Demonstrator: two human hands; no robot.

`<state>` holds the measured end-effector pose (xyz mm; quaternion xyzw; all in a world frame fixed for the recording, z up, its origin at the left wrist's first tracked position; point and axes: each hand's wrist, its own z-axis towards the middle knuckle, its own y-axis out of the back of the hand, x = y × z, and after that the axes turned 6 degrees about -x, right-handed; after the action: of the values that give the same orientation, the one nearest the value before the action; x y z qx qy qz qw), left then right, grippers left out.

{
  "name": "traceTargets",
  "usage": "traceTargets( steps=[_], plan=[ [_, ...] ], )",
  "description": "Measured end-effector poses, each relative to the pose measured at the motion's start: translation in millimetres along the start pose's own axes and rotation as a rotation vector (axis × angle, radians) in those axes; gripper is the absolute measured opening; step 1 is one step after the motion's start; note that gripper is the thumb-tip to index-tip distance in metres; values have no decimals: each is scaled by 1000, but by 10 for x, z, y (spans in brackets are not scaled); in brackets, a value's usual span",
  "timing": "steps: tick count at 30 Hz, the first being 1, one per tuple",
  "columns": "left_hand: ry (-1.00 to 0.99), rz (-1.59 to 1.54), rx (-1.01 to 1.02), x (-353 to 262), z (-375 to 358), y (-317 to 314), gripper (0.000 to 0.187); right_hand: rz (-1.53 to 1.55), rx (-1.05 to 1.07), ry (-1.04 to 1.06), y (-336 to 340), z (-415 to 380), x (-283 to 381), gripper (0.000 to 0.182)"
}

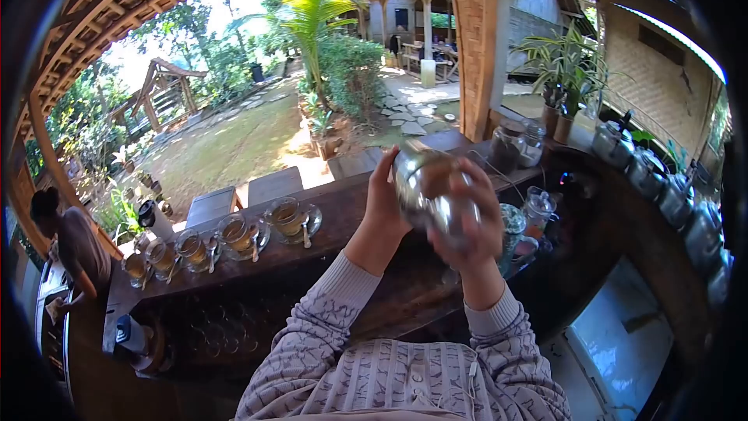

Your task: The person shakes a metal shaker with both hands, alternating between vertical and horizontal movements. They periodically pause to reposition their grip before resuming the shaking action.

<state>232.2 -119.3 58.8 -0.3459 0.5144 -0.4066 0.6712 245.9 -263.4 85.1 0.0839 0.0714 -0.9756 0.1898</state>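
Observation:
Raised over the dark wooden counter, a shiny metal cocktail shaker (415, 179) is tilted between my two hands. My left hand (383, 201) is wrapped along its left side. My right hand (477, 214) grips the other side, with its fingers over the shaker and slightly blurred. To the left on the counter (343, 222) stands a row of several glass cups (287, 218) holding a brownish drink, on saucers with spoons. Beyond my right hand are a lidded clear jug (539, 206) and a patterned container (513, 222).
Large glass jars (508, 144) and potted plants (573, 86) stand at the back right. Several metal kettles (647, 171) line the right ledge. Glasses (222, 331) sit on a shelf under the counter. Another person (78, 249) stands at the far left.

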Motion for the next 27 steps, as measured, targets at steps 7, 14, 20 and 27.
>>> traceTargets(
  steps=[7, 14, 20, 27],
  plan=[
    [204, -193, 425, 407, 175, -705, 62, -22, 131, 222, 690, 546, 350, 57],
    [234, -87, 116, 760, 954, -665, 60, -156, 38, -89, 1038, 441, -360, 51],
    [338, -145, 426, 916, 866, -1225, 60, -250, 133, 219, 1219, 697, 321, 46],
    [110, -88, 338, 1021, 1256, -1379, 56, -415, 134, 368, 1428, 944, -296, 57]
  ],
)
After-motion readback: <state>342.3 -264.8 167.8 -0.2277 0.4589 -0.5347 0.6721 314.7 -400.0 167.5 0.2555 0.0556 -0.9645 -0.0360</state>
